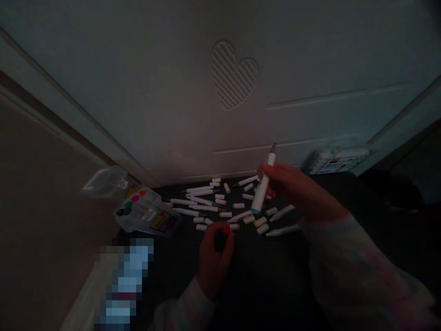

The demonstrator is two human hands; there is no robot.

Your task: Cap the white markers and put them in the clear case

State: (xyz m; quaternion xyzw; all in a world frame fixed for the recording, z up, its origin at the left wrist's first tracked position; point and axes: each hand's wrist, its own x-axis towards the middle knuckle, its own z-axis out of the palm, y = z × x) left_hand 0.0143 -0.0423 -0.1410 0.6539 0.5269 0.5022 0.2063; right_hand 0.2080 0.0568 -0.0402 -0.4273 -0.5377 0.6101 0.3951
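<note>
The right hand (292, 186), fingers closed, grips one white marker (264, 186) over the surface (255, 276), toward its far edge; the left hand (215, 250) pinches one red piece (226, 229). One clear case (148, 204) sits at the left edge.

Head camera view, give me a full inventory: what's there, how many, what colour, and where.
Panel: one, pale grey, behind everything
Hearts: two, same pale grey, raised on the panel
Work surface: one, black, below the panel
Raised marker: one, white, blue end, above the scatter
Loose markers: several, white, scattered on the surface
Short caps: many, white, some coloured ends, among the markers
Red piece: one, red, near centre
Plastic case: one, clear, left
Pack: one, pale, coloured patches, right
Pixelated patch: one, bluish, lower left
Sleeves: two, pale pastel, lower edge
Left hand: one, at the red piece
Right hand: one, holding the raised marker
</note>
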